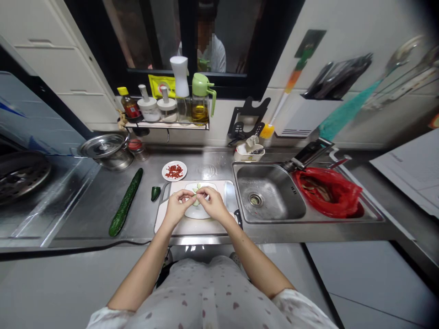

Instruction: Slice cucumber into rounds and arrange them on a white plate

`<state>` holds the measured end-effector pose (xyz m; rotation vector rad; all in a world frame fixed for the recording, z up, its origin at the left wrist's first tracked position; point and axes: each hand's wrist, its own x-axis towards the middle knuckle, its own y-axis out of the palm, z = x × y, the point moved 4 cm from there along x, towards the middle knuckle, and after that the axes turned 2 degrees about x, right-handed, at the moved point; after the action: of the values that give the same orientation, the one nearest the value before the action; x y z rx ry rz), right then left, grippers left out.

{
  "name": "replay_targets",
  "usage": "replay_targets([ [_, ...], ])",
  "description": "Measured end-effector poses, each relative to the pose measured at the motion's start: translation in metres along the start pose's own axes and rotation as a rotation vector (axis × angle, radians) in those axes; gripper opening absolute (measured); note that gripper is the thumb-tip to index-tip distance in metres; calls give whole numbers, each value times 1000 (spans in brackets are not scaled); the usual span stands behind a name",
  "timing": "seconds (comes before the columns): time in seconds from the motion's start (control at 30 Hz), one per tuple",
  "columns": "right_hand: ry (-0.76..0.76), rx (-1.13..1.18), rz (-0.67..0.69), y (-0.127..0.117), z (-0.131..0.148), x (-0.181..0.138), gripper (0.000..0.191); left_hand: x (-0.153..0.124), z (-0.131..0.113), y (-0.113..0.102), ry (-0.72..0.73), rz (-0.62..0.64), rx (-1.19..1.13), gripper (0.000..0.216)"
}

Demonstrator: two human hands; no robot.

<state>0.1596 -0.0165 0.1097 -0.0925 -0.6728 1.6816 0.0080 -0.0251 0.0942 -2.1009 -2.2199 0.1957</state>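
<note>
My left hand [178, 204] and my right hand [212, 201] meet over a white plate [197, 213] that rests on a pale cutting board [192, 226]. Both hands have their fingers pinched together on a small pale green cucumber slice [196, 193] between them. More pale green slices [198, 187] lie on the far side of the plate. A whole dark green cucumber [126, 202] lies on the steel counter to the left. A cut cucumber end [155, 193] sits beside the board's left edge.
A small plate of chopped red chilli [174, 171] sits behind the board. The steel sink [269, 194] is on the right, with a red plastic bag [327, 191] beyond it. Bottles stand on a shelf [168, 123]. A lidded pot [106, 150] and a stove [20, 173] are left.
</note>
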Motion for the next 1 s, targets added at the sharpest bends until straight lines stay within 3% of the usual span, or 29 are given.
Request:
replay_targets([
  [0.2,35,1,-7,-1,-4,0,13,-3,3,-5,7,-105,33,37],
  [0.27,29,-21,-15,-3,-5,1,14,-4,8,-5,-69,-118,-41,39],
  [0.47,-74,-76,-26,-6,-2,2,20,-5,17,9,-358,9,-282,57],
  [0.6,-131,-99,1,-7,0,1,20,-1,13,15,-459,36,-387,60],
  [1.0,-108,-64,18,-9,-11,-1,17,9,9,18,-418,-17,-341,68],
])
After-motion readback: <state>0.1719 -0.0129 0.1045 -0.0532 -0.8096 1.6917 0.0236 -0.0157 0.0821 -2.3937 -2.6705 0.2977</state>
